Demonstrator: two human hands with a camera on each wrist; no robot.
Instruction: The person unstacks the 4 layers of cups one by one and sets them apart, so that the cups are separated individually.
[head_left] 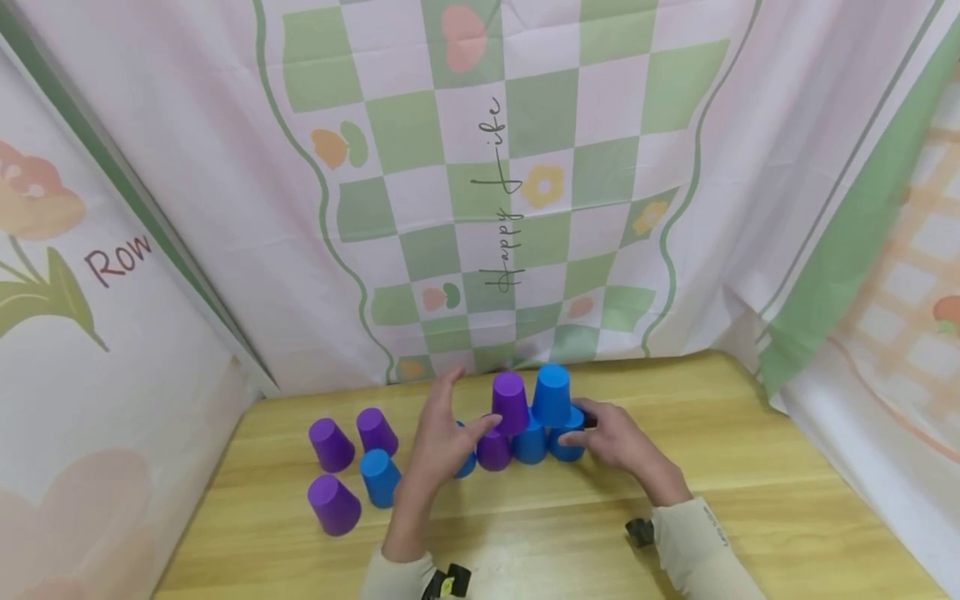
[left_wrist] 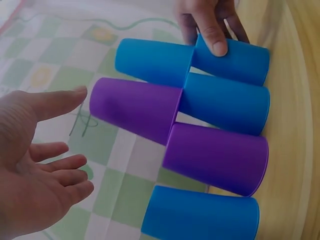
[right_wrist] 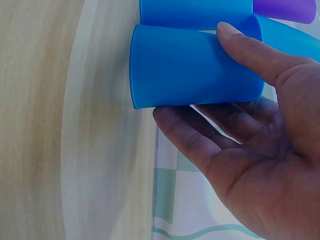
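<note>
Upside-down cups stand in a row, with a purple cup (head_left: 510, 402) and a blue cup (head_left: 552, 396) forming a second level. Beneath them are a lower purple cup (left_wrist: 217, 157), a middle blue cup (left_wrist: 225, 104) and the right-end blue cup (right_wrist: 197, 67). My right hand (head_left: 618, 437) holds that end cup, thumb on one side and fingers on the other. Beside the upper purple cup, my left hand (left_wrist: 37, 165) is spread and holds nothing; the left wrist view shows a gap between them. Another blue cup (left_wrist: 200, 215) stands apart at the row's left, partly hidden in the head view.
Left of the row, several cups stand upside down on the wooden table (head_left: 555, 533): a front purple cup (head_left: 333, 504), two purple cups farther back, and a loose blue cup (head_left: 380, 477). A checked curtain (head_left: 540, 275) hangs behind the table.
</note>
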